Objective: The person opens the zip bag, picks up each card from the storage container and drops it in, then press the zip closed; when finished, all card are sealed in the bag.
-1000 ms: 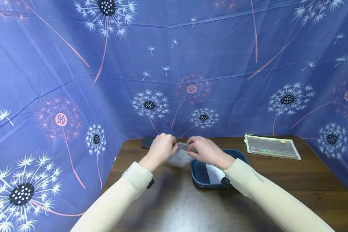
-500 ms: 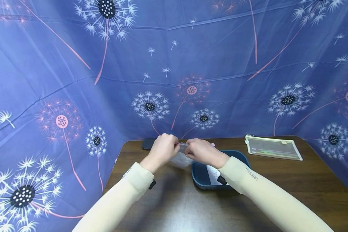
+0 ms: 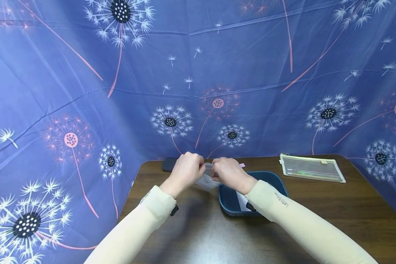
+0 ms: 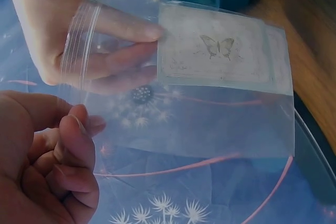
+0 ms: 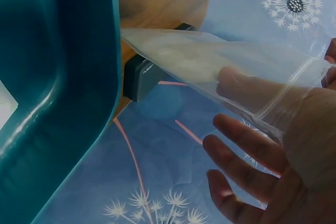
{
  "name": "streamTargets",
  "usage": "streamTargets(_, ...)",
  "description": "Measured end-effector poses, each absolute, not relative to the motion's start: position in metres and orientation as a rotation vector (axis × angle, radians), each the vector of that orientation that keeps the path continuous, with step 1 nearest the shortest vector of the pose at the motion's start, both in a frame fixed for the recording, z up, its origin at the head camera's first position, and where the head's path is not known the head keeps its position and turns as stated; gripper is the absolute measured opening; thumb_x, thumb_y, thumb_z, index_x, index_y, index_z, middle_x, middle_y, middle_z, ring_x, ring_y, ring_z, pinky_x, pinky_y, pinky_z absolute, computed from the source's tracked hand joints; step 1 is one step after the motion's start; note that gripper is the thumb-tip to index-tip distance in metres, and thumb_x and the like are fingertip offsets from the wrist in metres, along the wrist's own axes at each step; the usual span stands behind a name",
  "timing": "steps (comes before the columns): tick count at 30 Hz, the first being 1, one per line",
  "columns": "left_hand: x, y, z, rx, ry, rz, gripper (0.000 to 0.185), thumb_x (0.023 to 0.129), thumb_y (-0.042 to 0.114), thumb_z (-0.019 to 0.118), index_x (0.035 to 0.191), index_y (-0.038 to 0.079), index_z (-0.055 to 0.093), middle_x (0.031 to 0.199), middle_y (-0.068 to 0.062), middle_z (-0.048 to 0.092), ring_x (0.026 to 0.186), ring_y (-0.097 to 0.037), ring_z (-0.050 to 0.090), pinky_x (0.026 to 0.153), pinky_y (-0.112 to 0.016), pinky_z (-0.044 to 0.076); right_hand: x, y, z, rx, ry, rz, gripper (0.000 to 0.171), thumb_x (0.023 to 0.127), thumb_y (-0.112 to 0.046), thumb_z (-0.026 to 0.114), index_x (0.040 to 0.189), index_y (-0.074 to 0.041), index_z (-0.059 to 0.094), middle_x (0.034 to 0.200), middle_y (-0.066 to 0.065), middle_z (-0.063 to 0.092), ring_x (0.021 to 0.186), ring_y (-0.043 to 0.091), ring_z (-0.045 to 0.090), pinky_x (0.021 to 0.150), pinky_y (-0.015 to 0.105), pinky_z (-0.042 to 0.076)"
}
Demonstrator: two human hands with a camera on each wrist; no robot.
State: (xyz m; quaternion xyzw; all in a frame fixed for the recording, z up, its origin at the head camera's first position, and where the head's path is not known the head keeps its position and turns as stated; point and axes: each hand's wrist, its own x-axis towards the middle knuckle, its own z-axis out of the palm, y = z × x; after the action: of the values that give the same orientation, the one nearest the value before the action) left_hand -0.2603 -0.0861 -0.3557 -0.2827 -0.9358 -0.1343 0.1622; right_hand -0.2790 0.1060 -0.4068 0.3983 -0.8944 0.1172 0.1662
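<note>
In the left wrist view my left hand (image 4: 47,150) pinches the zip-lined end of a clear zip bag (image 4: 210,124) between thumb and forefinger. A flat white packet printed with a butterfly (image 4: 218,56) lies inside the bag. My right hand (image 5: 262,145) is at the same end. Its digits show through the plastic, one tip beside the packet's edge; whether they are inside the bag or behind it I cannot tell. Its other fingers reach out fairly straight below the bag. Both hands are above the table in the head view (image 3: 231,174).
A dark blue bin (image 3: 229,209) with white paper (image 3: 242,201) in it stands under my right forearm. A mesh zip pouch (image 3: 311,168) with a pale yellow border lies at the back right of the wooden table (image 3: 198,234). A dark case (image 3: 168,164) sits behind my left hand.
My right hand has shifted left, nearer my left hand, and its fingers have turned out of sight in the head view. My left hand stays nearly still, holding the zip bag.
</note>
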Motion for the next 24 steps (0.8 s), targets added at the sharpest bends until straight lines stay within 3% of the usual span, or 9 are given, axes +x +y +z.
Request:
streamTargets(12, -0.265, -0.092, -0.363, -0.767, -2.689, -0.335, 0.046, 0.091, 0.005, 0.067, 0.054, 0.019, 0.044, 0.050, 0.009, 0.029, 0.049, -0.010, 0.030, 0.050, -0.031, 0.034, -0.273, 0.109, -0.393, 1.127, -2.560, 0.544, 0.003, 0.090, -0.016, 0.083, 0.091, -0.016, 0.080, 0.093, -0.005, 0.069, 0.075, 0.008, 0.060, 0.064, 0.028, 0.052)
streamTargets(19, -0.266, -0.096, -0.366, -0.766, -2.673, -0.346, 0.048, 0.089, 0.005, 0.068, 0.053, 0.019, 0.040, 0.051, 0.009, 0.028, 0.051, -0.012, 0.031, 0.052, -0.035, 0.037, -0.271, 0.121, -0.378, 0.980, -2.583, 0.681, 0.007, 0.101, -0.017, 0.069, 0.096, -0.018, 0.073, 0.081, -0.011, 0.062, 0.064, 0.006, 0.052, 0.057, 0.027, 0.047)
streamTargets(24, -0.267, -0.096, -0.367, -0.775, -2.693, -0.344, 0.048, 0.090, 0.006, 0.066, 0.053, 0.020, 0.039, 0.050, 0.010, 0.027, 0.051, -0.011, 0.030, 0.053, -0.035, 0.038, -0.280, 0.140, -0.379, 0.874, -2.638, 0.673, 0.009, 0.102, -0.017, 0.066, 0.096, -0.018, 0.072, 0.078, -0.010, 0.062, 0.063, 0.008, 0.052, 0.058, 0.031, 0.047)
